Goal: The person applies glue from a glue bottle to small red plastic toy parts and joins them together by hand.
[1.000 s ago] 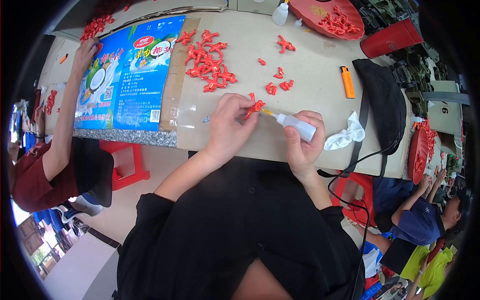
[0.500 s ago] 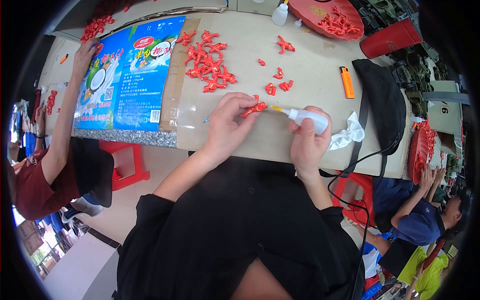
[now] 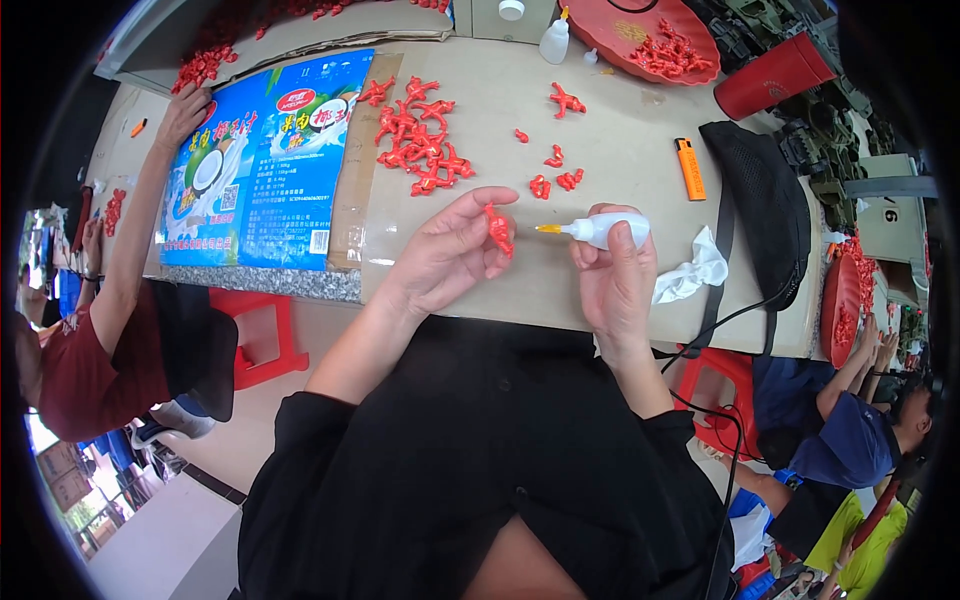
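Note:
Between the fingers of my left hand [image 3: 450,252] is a small red plastic figure [image 3: 499,230], held upright. My right hand [image 3: 616,270] grips a white squeeze bottle [image 3: 607,231] lying on its side in the fingers. Its yellow nozzle tip [image 3: 548,229] points left toward the figure, with a gap between them. Beyond my hands lie several loose small red parts [image 3: 540,186] and a single red figure [image 3: 567,100]. A heap of red figures [image 3: 420,140] rests farther left on the table.
A blue printed cardboard sheet [image 3: 270,170] covers the left side, where a co-worker's hand [image 3: 185,115] reaches. Rightward are an orange lighter [image 3: 690,168], crumpled tissue [image 3: 697,270], a black bag [image 3: 765,200] and a red cup [image 3: 775,75]. A red tray [image 3: 600,25] and another white bottle [image 3: 554,42] stand behind.
The figure has turned from lying sideways to upright in my left fingers. The bottle's nozzle, which was close to the figure, has drawn back a little.

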`<control>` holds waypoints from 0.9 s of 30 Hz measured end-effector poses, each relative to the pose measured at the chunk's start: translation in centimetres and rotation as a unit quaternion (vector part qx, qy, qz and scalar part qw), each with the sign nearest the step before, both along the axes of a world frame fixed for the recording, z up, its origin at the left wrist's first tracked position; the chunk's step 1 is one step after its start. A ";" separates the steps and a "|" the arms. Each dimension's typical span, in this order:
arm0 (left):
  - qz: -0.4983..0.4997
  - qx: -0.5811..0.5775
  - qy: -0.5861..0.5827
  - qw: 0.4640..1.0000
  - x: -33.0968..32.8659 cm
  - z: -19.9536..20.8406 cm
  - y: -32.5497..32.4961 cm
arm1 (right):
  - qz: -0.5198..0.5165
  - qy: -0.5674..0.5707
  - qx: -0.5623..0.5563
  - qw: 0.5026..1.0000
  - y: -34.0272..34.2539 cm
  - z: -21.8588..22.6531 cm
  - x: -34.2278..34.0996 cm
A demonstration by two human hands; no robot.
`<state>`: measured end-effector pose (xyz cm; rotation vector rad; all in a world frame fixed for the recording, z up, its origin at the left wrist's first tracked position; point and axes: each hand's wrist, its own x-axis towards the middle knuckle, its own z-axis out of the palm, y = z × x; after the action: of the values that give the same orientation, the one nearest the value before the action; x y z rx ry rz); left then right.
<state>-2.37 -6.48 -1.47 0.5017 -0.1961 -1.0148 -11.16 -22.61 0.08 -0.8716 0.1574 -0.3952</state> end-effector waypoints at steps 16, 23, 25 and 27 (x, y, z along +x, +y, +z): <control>-0.034 0.039 -0.011 0.999 -0.1 0.3 0.0 | -0.050 -0.020 -0.175 0.983 1.0 -0.4 -0.5; -0.031 0.026 0.019 0.999 -0.1 0.1 0.0 | -0.050 -0.019 -0.204 0.977 1.1 -0.4 -0.5; -0.037 0.049 -0.008 0.998 -0.1 0.2 0.0 | -0.049 -0.016 -0.207 0.977 1.0 -0.4 -0.5; -0.033 0.051 -0.005 0.998 -0.1 0.4 -0.1 | -0.051 -0.012 -0.209 0.976 0.9 -0.5 -0.5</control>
<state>-2.45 -6.54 -1.09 0.5963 -0.1721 -1.0916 -11.69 -21.67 -0.39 -1.2772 0.0983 -0.5461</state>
